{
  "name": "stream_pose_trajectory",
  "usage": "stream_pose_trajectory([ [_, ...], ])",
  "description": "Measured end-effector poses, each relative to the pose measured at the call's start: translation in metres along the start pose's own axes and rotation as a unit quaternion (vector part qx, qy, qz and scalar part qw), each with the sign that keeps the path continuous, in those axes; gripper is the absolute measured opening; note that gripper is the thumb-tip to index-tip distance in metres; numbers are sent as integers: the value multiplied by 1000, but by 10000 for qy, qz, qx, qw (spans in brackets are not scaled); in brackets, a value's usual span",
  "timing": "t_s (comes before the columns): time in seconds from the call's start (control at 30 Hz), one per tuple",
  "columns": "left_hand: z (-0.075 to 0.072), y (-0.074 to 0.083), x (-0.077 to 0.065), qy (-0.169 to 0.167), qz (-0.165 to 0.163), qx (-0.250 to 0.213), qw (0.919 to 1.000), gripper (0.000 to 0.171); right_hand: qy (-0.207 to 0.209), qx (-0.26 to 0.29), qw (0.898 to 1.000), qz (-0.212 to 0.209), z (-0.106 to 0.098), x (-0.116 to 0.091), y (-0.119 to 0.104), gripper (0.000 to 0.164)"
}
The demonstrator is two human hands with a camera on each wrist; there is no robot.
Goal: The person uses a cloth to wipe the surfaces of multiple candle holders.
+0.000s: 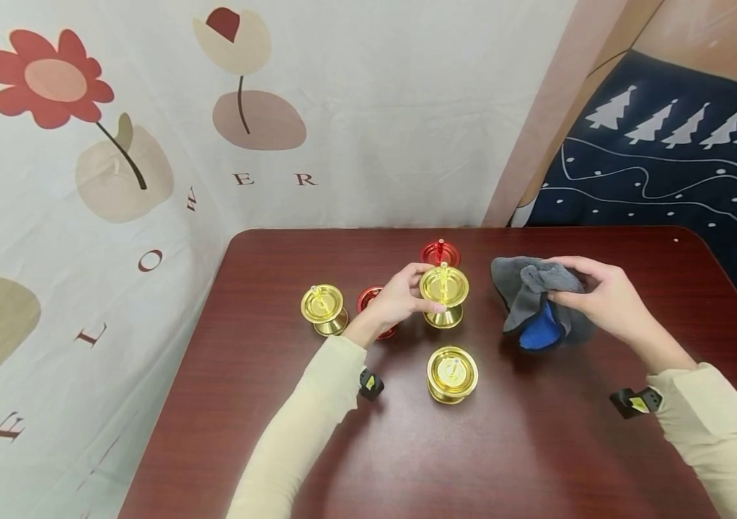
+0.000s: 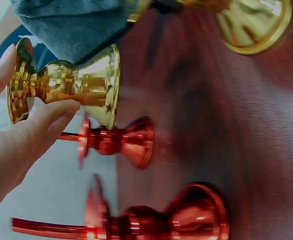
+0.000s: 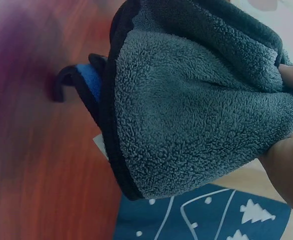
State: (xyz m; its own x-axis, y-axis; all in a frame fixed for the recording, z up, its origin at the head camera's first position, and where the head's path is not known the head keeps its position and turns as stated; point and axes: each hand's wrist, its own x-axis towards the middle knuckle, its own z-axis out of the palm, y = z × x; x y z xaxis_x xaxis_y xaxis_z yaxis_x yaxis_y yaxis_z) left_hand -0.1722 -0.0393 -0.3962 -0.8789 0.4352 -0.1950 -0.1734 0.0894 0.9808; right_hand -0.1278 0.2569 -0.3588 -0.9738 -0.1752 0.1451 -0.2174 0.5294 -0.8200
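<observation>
My left hand [image 1: 401, 297] grips a gold candle holder [image 1: 444, 288] with a spiked dish and flared foot; thumb and fingers hold it near the dish. In the left wrist view this gold candle holder [image 2: 61, 85] seems raised off the table. To its right, my right hand [image 1: 605, 292] pinches a bunched grey cloth [image 1: 537, 288] with a blue side showing. The right wrist view has the plush grey cloth [image 3: 191, 105] hanging from the fingers. A red candle holder [image 1: 441, 252] stands just behind the held one. Another red candle holder [image 1: 368, 297] is partly hidden by my left hand.
Two more gold candle holders stand on the dark red table [image 1: 245, 404]: one, a gold candle holder [image 1: 323, 306], at the left, and a nearer gold candle holder [image 1: 451, 375] in front of my hands. A printed curtain [image 1: 368, 144] hangs behind the table.
</observation>
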Motion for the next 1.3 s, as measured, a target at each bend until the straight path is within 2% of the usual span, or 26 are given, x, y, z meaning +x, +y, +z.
stream_pose_trajectory([
  [0.23, 3, -22, 5, 24, -59, 149, 9999, 68, -46, -9, 10000, 37, 1, -5, 12, 42],
  [0.5, 6, -39, 8, -156, 1, 425, 9990, 67, -46, 7, 9998, 202, 1, -6, 19, 42],
  [0.83, 9, -46, 7, -222, 8, 587, 9980, 68, 49, -21, 9991, 414, 1, -8, 33, 43],
  [1.0, 11, -49, 8, -208, -39, 537, 9983, 69, 95, 8, 9992, 395, 2, -9, 39, 43],
  [1.3, 12, -55, 11, -193, 96, 714, 9972, 73, 113, -13, 9996, 248, 5, -8, 44, 42],
])
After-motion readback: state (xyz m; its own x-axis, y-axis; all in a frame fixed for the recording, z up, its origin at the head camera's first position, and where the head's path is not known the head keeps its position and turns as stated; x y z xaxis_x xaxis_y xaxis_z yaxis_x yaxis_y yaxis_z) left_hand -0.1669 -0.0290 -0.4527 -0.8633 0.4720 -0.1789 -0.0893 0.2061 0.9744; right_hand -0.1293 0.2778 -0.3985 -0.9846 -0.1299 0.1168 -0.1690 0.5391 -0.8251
